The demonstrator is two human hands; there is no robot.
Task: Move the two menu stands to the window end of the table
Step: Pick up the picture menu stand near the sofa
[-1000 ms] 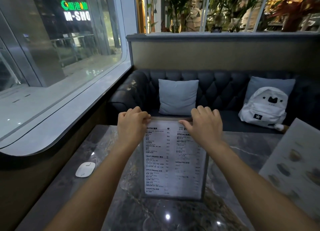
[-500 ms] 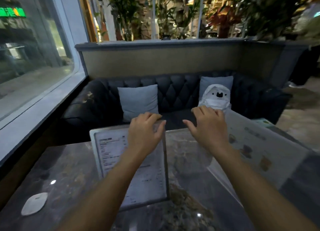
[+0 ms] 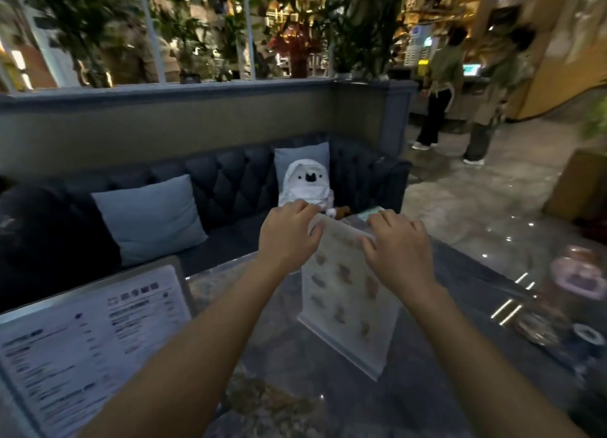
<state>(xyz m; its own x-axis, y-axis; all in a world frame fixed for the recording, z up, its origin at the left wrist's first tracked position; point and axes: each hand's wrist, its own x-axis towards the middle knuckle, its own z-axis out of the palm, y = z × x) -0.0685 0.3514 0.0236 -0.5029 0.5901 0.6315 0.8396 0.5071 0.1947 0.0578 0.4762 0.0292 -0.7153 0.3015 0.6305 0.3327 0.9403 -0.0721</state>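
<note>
A clear picture menu stand [image 3: 348,303] stands upright in the middle of the dark marble table [image 3: 295,388]. My left hand [image 3: 289,237] is on its top left corner, fingers curled over the edge and thumb in front. At the top right corner, my right hand [image 3: 397,250] grips the edge the same way. A second menu stand [image 3: 92,332], with printed text in a grey frame, stands at the lower left, apart from both hands. The view is motion-blurred.
A dark tufted sofa [image 3: 230,181] runs behind the table with two grey cushions [image 3: 147,217] and a white backpack [image 3: 307,184]. Glassware and a pink-lidded jar [image 3: 578,273] sit at the table's right end. Two people [image 3: 440,86] stand far right.
Both hands let go of the text menu stand, which now sits at the left, and moved right onto the top of the picture menu stand. The view swung right, away from the window.
</note>
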